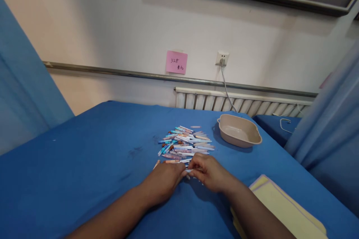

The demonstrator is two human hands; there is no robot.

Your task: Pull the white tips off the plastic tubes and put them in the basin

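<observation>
A heap of several small pens (186, 141) in blue, white and orange lies on a blue cloth (84, 164) covering the table. Just in front of the heap, my left hand (164, 180) and my right hand (209, 171) meet, fingers curled. Together they pinch one white pen (189, 171), of which only a short piece shows between the fingertips. Another orange-tipped pen (156, 164) pokes out beside my left hand. A beige, empty tray (239, 130) stands to the right of the heap.
Yellow folded paper or cloth (283, 209) lies at the near right. A radiator (241, 102), a wall socket with a cable (222, 58) and a pink note (176, 62) are behind the table. Blue curtains hang on both sides.
</observation>
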